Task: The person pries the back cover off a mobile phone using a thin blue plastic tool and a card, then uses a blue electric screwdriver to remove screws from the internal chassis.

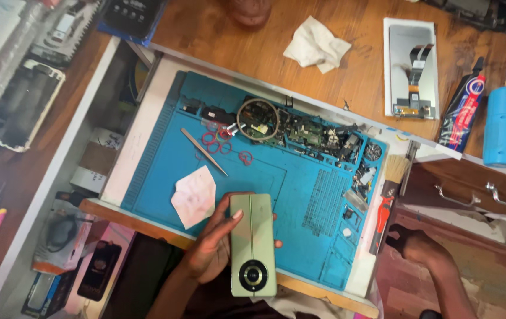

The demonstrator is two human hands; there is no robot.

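Left hand [214, 245] gripped a pale green smartphone with a round camera ring [253, 245], back up, over the near edge of the blue silicone repair mat [276, 183]. Right hand [421, 248] hung low beyond the mat's right edge; grip could not be told. White paper scrap [194, 195] just left of phone. Metal tweezers [204, 151] and red rubber rings [223, 145] farther back.

The left hand [214, 248] reaches up from the lower edge, palm cupped, thumb and fingertips wrapped round a pale green phone [253, 243] held back-side up. The right hand [417, 247] hangs lower at the right, wrist bent, fingers curled loosely inward, gripping nothing.
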